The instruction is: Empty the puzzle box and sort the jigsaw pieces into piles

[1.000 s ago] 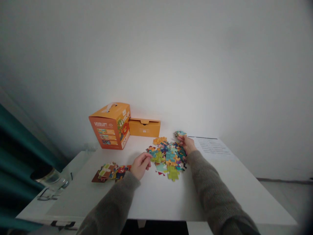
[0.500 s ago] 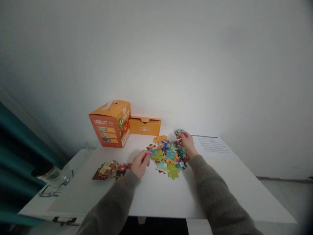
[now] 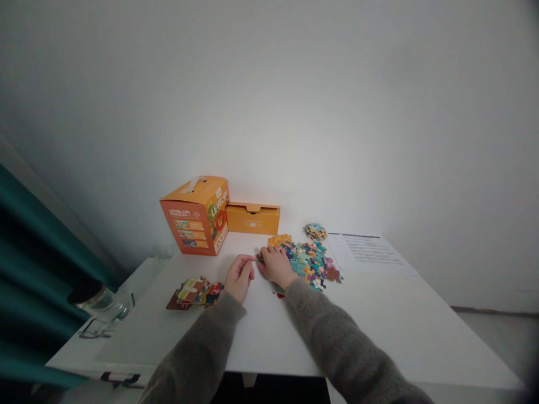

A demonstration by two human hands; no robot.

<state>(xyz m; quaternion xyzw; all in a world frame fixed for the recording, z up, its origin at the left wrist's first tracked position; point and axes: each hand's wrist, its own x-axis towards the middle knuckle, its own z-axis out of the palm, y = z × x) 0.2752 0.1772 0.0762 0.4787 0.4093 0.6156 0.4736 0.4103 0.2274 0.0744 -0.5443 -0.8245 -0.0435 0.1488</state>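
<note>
Jigsaw puzzle pieces (image 3: 305,258) lie in a loose, many-coloured pile on the white table. My right hand (image 3: 275,265) is over the left part of this pile, its fingers bent down around a puzzle piece (image 3: 259,257) of which only a small edge shows. Just left of it, my left hand (image 3: 239,278) is curled with thumb and fingers together; whatever is in it, if anything, is hidden. Beside my left wrist lies a second heap of puzzle pieces (image 3: 193,292), partly covered by the hand. Orange pieces (image 3: 279,240) sit at the back of the main pile.
An orange puzzle box (image 3: 191,221) stands at the back left, with a smaller orange box (image 3: 252,219) against the wall. A small stack of pieces (image 3: 315,231) and a printed sheet (image 3: 366,249) are at the back right. A glass jar (image 3: 103,306) and eyeglasses (image 3: 93,331) are far left.
My right hand has moved left and nearer, from beside the back stack to the pile's left side, close to my left hand. The back stack and a brown piece are uncovered.
</note>
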